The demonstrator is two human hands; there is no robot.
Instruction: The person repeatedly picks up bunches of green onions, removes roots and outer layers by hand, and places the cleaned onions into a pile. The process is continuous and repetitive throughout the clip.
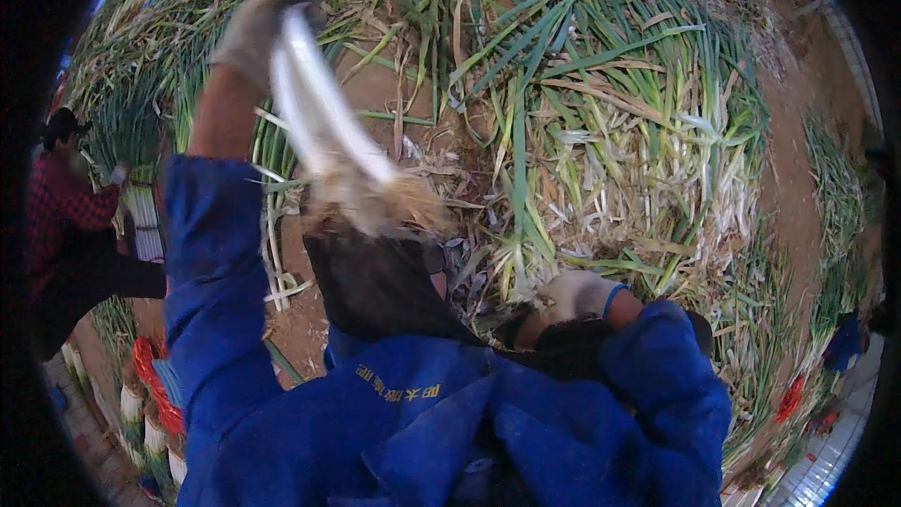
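My left hand (271, 32), in a pale work glove, is raised at the upper left and closed around long green onions (310, 70). Their white stalks hang towards my lap, with shaggy brown roots (380, 201) at the lower end, blurred by motion. At the right of my lap, my right hand (577, 294), in a glove with a blue cuff, rests at a clump of peeled leaves and pale sheaths (521, 274). Its fingertips are partly hidden among them, and whether they grip anything cannot be told.
A thick heap of onion leaves and stalks (633, 98) lies before me and to the right. A few onions (274, 225) lie by my left sleeve. At the left, a person in a checked shirt (81, 204) is beside bundled onions (144, 215). Red plastic (158, 387) lies at the lower left.
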